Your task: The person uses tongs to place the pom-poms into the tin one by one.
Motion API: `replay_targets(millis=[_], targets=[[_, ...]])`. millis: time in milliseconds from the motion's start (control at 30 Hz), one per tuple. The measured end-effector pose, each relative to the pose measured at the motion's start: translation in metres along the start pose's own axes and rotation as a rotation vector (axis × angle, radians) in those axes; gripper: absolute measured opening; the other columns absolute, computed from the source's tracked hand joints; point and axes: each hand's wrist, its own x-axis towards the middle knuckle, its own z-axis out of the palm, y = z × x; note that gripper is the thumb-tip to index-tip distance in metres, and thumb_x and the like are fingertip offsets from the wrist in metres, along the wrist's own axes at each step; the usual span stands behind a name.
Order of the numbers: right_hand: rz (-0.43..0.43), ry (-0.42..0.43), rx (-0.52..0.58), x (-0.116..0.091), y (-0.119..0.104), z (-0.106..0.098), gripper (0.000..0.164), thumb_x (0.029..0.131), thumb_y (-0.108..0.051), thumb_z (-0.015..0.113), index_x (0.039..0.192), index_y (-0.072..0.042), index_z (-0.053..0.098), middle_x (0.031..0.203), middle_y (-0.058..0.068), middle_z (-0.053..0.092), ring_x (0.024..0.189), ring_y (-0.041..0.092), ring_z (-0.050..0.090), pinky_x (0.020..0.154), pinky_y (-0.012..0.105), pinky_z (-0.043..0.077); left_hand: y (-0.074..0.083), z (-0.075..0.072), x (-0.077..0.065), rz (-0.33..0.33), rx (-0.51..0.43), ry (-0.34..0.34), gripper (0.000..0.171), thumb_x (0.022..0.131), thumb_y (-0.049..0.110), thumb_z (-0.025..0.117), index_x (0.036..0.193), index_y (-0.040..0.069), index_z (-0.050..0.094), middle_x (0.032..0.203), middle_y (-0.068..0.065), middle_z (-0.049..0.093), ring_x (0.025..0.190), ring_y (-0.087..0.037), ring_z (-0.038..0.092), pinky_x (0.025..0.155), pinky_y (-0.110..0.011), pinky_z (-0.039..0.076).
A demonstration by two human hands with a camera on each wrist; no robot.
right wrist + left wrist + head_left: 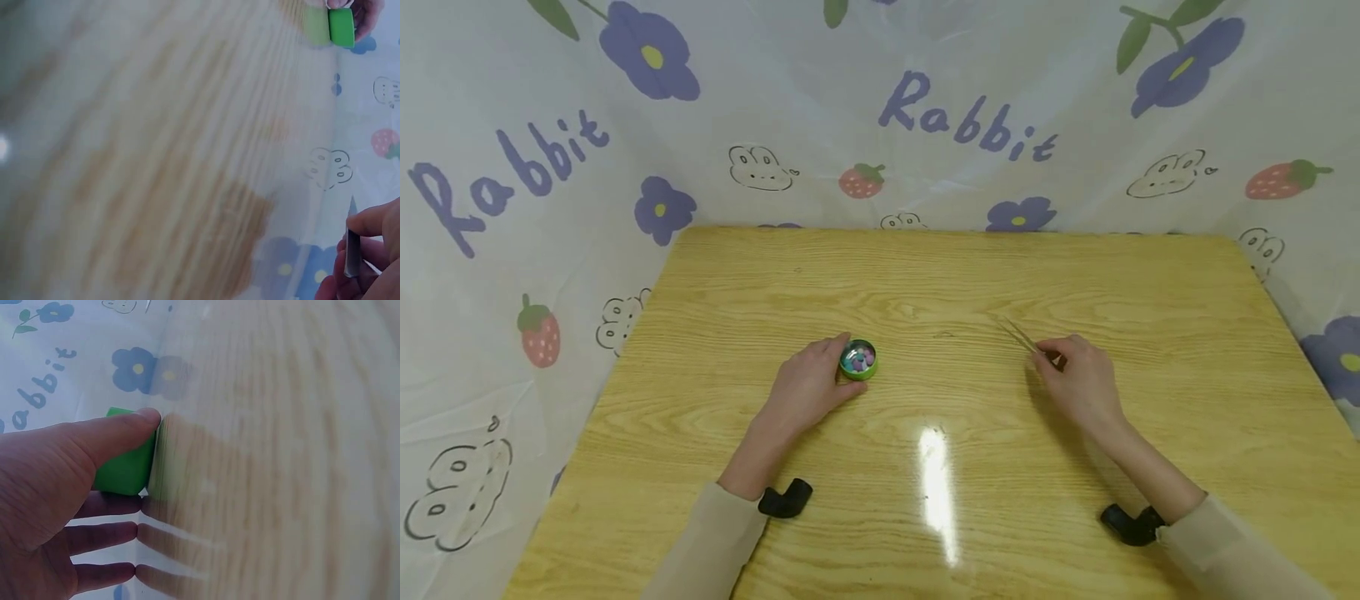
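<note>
A small round green tin (860, 377) stands upright on the table, holding several pink, teal and purple beads (859, 361). My left hand (807, 385) holds it from the left, thumb on the near side and fingers round the far side. In the left wrist view the thumb lies across the green wall of the tin (128, 467). To the right, my right hand (1084, 382) pinches a pair of thin metal tweezers (1019, 335) between thumb and fingers. Their tips point away and left, apart from the tin. The right wrist view shows the tweezers (352, 253) too.
The wood-grain table (925, 283) carries a bright glare streak near its front. A white curtain (820, 100) printed with flowers, strawberries and rabbits hangs behind and at the sides. Black camera mounts (786, 498) sit at both wrists.
</note>
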Motion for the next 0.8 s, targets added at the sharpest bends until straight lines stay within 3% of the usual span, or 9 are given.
replay_targets(millis=[233, 467, 800], targets=[[0.063, -0.042, -0.034, -0.0016, 0.0034, -0.0047, 0.018, 0.094, -0.006, 0.071, 0.102, 0.010, 0.076, 0.084, 0.019, 0.072, 0.068, 0.028, 0.067, 0.056, 0.035, 0.052, 0.0001, -0.0014, -0.0007, 0.001, -0.004, -0.003, 0.082, 0.086, 0.040, 0.085, 0.146, -0.005, 0.051, 0.131, -0.024, 0.064, 0.117, -0.040, 0.064, 0.092, -0.053, 0.055], [0.058, -0.064, -0.080, -0.0035, 0.0058, -0.0041, 0.017, 0.095, -0.006, 0.070, 0.098, 0.010, 0.076, 0.080, 0.018, 0.072, 0.060, 0.024, 0.065, 0.052, 0.037, 0.052, -0.0008, -0.0016, -0.0024, 0.001, -0.002, -0.012, 0.082, 0.086, 0.038, 0.085, 0.147, -0.004, 0.050, 0.132, -0.024, 0.063, 0.117, -0.040, 0.063, 0.093, -0.053, 0.055], [0.087, -0.106, -0.107, -0.0030, 0.0068, 0.0007, 0.017, 0.094, -0.006, 0.071, 0.100, 0.009, 0.077, 0.083, 0.018, 0.073, 0.063, 0.026, 0.066, 0.054, 0.040, 0.053, -0.0021, -0.0019, -0.0031, 0.004, -0.015, -0.023, 0.082, 0.087, 0.038, 0.085, 0.148, -0.004, 0.049, 0.133, -0.024, 0.062, 0.119, -0.040, 0.062, 0.094, -0.053, 0.054]])
